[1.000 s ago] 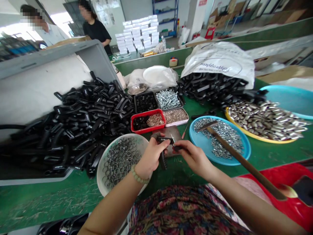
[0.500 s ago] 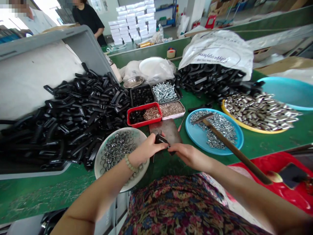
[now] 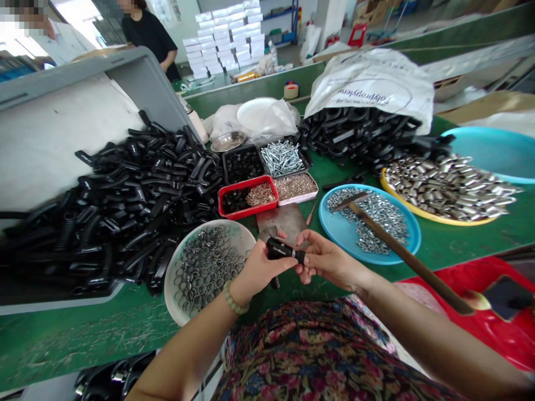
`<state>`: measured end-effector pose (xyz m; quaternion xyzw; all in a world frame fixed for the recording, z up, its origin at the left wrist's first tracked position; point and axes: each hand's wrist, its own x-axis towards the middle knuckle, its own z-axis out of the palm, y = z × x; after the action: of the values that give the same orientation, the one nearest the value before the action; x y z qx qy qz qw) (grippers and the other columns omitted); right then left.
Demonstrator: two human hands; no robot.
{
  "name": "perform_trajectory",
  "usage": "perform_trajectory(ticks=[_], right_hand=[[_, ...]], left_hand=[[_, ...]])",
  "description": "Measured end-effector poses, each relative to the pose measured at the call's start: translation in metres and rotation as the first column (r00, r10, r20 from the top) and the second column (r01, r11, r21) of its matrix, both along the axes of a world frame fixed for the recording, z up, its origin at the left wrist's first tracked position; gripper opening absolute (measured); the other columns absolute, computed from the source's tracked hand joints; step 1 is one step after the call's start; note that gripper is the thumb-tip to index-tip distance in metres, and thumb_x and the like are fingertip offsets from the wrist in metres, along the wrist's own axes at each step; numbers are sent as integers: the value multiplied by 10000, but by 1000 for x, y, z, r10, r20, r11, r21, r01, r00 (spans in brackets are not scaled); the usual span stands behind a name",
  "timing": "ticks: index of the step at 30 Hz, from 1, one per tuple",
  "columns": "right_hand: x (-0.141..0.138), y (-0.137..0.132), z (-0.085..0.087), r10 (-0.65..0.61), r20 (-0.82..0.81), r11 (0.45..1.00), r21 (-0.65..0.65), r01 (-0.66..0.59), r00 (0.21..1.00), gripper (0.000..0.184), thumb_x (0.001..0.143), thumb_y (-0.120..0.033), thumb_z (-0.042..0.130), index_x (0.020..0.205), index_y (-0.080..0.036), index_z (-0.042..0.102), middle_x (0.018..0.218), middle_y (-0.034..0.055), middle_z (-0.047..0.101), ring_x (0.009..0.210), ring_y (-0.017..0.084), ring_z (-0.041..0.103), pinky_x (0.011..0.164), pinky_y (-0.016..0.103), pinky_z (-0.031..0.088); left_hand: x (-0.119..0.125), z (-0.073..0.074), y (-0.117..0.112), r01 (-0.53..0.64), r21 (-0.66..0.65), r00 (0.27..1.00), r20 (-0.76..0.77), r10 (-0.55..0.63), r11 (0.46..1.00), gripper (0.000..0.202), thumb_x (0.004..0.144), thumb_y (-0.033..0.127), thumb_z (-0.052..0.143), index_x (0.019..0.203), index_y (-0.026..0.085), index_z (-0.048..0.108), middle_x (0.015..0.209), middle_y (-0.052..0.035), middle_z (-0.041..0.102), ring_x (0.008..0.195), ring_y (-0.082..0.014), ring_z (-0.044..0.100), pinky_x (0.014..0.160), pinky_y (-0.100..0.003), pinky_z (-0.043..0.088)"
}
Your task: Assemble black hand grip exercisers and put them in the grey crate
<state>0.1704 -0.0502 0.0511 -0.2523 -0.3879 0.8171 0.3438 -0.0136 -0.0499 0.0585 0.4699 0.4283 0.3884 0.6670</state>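
Note:
My left hand (image 3: 256, 271) is closed around a black plastic handle-like part (image 3: 281, 249) with small pale lettering. From the right, the thumb and fingers of my right hand (image 3: 332, 260) pinch a small black end piece (image 3: 300, 257) at the part's tip. A narrow light band shows between the two pieces. Below both hands lies a flat metal plate (image 3: 284, 218) on the bench. Left of my left wrist stands a white bowl (image 3: 170, 278) of metal rings (image 3: 209, 262).
A grey crate (image 3: 154, 72) holds many black parts. Ahead are a red tray (image 3: 246, 210) and trays of screws (image 3: 283, 157) and small pins. Right, a hammer (image 3: 397, 245) lies across a blue plate (image 3: 412, 253) of nuts. Two people stand at the far left.
The black part has turned sideways, showing its lettering. My right hand has shifted right and its fingers now pinch the end piece.

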Motion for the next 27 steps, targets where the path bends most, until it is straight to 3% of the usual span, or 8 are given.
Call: perform_trajectory(ticks=[7,13,16,18,21,23,24,27], right_hand=[[-10,-4,1,-47,25,998,38,46,999,373,806,-351,682,985,-216,384,776,-7,669,613,113,663,592,244,517],[-23,-9,-6,-110,51,993,-43,112,993,447,780,-384,692,1020,-229,349,731,-8,675,596,134,668,572,242,509],[-24,-6,-5,-156,187,987,70,145,970,386,790,-391,669,943,-230,353,681,-38,641,597,129,651,570,244,502],[-20,10,0,-80,329,978,209,10,941,309,819,-399,625,908,-222,388,683,-37,619,604,130,634,573,255,499],[-19,65,13,-199,623,796,553,-245,757,208,884,-382,528,940,-183,515,847,33,634,730,152,629,654,287,495],[-31,112,20,-566,687,525,726,-444,455,189,922,-294,465,947,-147,582,967,97,631,896,187,602,776,311,459],[-41,135,21,-652,696,414,659,-628,300,197,923,-240,444,964,-137,607,1030,125,624,967,209,580,824,329,436],[-73,185,16,-664,718,344,541,-767,209,139,832,-137,540,845,-109,676,994,176,651,1023,281,543,864,395,382]], left_hand=[[3,-7,-4,-123,14,991,54,122,992,452,685,198,680,1076,220,455,744,56,612,590,-104,588,614,-243,474],[1,-5,-6,37,-43,987,155,-30,998,454,776,306,641,1161,220,416,709,41,583,599,-127,584,608,-277,494],[-8,-5,-6,101,-5,994,39,-100,995,422,751,321,680,1106,184,497,749,5,599,664,-141,585,632,-273,488],[-20,-5,-1,116,55,984,-142,-107,992,389,789,347,638,1114,170,518,770,-16,610,723,-165,592,687,-299,487],[-35,-7,17,89,265,875,-481,51,960,317,889,343,474,1133,154,545,911,-80,625,881,-211,586,842,-368,454],[-34,-12,34,229,417,756,-646,110,880,350,879,296,474,1183,132,536,1067,-139,609,1003,-253,558,921,-406,415],[-29,-16,42,337,462,696,-709,114,820,396,852,274,513,1217,120,518,1145,-166,586,1061,-276,536,957,-427,391],[-7,-34,59,602,476,523,-842,134,641,524,780,233,608,1267,86,480,1259,-207,537,1161,-310,484,1063,-489,277]])
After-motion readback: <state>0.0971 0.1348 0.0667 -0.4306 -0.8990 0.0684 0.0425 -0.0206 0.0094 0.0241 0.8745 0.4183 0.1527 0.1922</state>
